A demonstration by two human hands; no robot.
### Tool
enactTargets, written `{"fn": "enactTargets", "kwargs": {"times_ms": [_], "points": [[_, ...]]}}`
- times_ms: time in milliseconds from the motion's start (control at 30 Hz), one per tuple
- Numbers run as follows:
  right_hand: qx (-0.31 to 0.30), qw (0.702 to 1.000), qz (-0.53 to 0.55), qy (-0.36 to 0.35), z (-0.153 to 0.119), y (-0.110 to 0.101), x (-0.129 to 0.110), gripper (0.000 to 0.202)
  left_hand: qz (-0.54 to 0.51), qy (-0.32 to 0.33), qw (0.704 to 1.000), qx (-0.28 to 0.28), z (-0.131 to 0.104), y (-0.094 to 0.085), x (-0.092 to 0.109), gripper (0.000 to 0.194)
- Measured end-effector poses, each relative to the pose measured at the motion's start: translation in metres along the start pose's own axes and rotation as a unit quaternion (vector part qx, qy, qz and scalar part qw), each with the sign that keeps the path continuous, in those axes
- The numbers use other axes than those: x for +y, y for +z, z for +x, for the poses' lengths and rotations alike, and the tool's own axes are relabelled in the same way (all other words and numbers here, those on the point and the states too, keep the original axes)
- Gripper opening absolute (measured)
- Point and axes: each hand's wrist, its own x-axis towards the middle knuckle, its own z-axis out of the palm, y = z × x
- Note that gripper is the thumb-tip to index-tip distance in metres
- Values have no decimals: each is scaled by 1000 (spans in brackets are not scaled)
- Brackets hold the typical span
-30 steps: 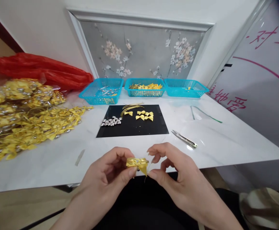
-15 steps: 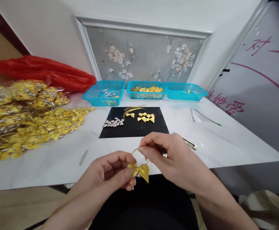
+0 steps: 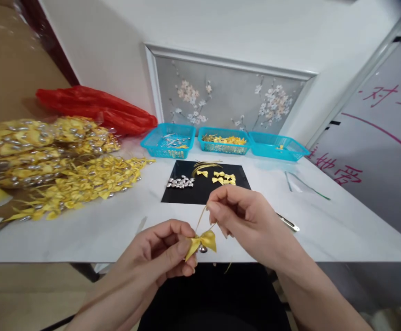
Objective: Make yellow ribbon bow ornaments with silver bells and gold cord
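Your left hand (image 3: 168, 250) pinches the yellow satin ribbon bow (image 3: 207, 239) at its left side, held up near the white table's (image 3: 100, 239) front edge. Your right hand (image 3: 242, 216) grips the thin gold cord (image 3: 200, 220) just above. The cord, a rounded loop a moment ago, now runs straighter in 2 strands, and the shiny round silver bead (image 3: 203, 249) shows more fully beneath the bow. That suggests you are drawing the cord snug.

Bells (image 3: 180, 182) lie left of bows (image 3: 218, 180), before baskets (image 3: 224, 147).
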Motion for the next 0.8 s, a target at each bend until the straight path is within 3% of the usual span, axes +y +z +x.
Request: {"fn": "enactTargets", "kwargs": {"times_ms": [433, 567, 800], "points": [[-79, 997, 2, 2, 27, 56, -5, 13, -77, 47, 995, 50, -23, -49, 0, 24], [-89, 996, -2, 10, 36, 67, -4, 13, -121, 61, 989, 57, -21, -69, -8, 35], [-111, 993, -37, 1, 54, 83, 2, 15, -136, 48, 980, 138, -27, -93, -25, 44]]}}
